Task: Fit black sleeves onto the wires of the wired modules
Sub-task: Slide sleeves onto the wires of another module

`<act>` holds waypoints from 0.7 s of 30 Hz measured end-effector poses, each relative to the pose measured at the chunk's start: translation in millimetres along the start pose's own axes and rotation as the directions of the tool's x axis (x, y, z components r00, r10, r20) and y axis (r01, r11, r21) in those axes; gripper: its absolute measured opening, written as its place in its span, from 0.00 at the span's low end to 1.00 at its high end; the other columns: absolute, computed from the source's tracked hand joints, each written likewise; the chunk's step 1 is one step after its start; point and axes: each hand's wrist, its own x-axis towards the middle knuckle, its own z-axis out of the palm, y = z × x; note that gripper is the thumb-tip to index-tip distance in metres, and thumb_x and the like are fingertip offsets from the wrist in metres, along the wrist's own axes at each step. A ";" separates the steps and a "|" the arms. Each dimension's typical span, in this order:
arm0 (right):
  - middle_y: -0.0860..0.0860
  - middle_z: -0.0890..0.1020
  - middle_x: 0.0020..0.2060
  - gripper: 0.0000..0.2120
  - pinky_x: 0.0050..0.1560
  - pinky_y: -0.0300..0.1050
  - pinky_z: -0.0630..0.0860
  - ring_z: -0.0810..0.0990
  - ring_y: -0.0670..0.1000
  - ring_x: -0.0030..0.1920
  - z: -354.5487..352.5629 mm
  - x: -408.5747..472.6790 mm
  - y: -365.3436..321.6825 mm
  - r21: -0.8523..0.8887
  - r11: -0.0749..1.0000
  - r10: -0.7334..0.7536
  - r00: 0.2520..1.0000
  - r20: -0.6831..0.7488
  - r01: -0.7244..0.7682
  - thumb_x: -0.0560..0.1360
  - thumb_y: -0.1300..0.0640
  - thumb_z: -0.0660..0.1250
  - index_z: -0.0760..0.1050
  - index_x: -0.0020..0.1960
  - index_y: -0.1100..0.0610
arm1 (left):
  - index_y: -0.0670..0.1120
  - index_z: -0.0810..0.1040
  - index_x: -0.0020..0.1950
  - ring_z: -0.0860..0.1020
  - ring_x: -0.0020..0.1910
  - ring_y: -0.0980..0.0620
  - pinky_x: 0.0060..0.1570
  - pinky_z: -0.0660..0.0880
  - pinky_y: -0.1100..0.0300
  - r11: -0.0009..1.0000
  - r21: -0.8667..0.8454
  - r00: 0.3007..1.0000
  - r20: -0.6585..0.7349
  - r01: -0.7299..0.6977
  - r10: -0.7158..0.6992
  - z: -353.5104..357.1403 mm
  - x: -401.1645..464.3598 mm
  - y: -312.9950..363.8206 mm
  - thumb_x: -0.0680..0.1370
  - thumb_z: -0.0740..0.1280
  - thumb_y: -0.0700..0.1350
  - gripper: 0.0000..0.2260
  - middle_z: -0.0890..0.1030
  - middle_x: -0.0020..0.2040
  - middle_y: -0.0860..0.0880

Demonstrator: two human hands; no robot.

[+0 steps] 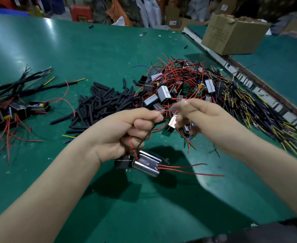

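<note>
Lying far left, a small bunch of sleeved modules (12,109) looks finished; black sleeves (98,104) wait mid-table. Left hand (126,132) grips wires of a dangling module (146,163); right hand (202,116) pinches wires from the large unsleeved pile (188,81).

Right hand (195,114) smeared by motion, fingertips indistinct; cannot tell what is pinched among the red wires (163,112). Module (172,122) below it half hidden behind the fingers. Black block (123,163) under the left hand (126,130) partly covered by the wrist. Finished bundle (5,109) cut off by the left edge. Box (232,34) lettering too blurred to read. Far clutter past the table (74,50) unreadable. Dark cloth (270,232) cropped at the bottom edge.
</note>
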 end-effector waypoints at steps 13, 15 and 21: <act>0.54 0.82 0.51 0.15 0.49 0.55 0.75 0.77 0.57 0.49 1.7 0.7 8.8 -0.674 0.198 -0.897 0.409 0.169 0.712 0.76 0.71 0.64 0.77 0.60 0.59 | 0.44 0.78 0.39 0.55 0.22 0.60 0.20 0.55 0.72 0.916 -0.305 0.895 0.433 0.261 -0.111 0.8 1.1 -2.0 0.69 0.75 0.42 0.06 0.58 0.25 0.56; 0.53 0.83 0.51 0.14 0.49 0.55 0.75 0.78 0.58 0.49 1.5 2.3 5.1 -0.673 0.194 -0.893 0.413 0.180 0.714 0.76 0.70 0.64 0.78 0.59 0.59 | 0.44 0.79 0.39 0.56 0.22 0.60 0.20 0.54 0.72 0.910 -0.304 0.882 0.456 0.282 -0.121 1.3 0.4 -2.4 0.68 0.75 0.42 0.06 0.58 0.25 0.56; 0.51 0.82 0.43 0.11 0.43 0.60 0.74 0.79 0.59 0.47 -4.8 6.1 -4.3 -0.671 0.211 -0.843 0.480 0.244 0.710 0.79 0.59 0.62 0.82 0.47 0.61 | 0.44 0.78 0.41 0.56 0.22 0.60 0.19 0.53 0.71 0.901 -0.318 0.884 0.448 0.294 -0.131 1.2 -1.2 -1.1 0.71 0.72 0.42 0.04 0.59 0.25 0.56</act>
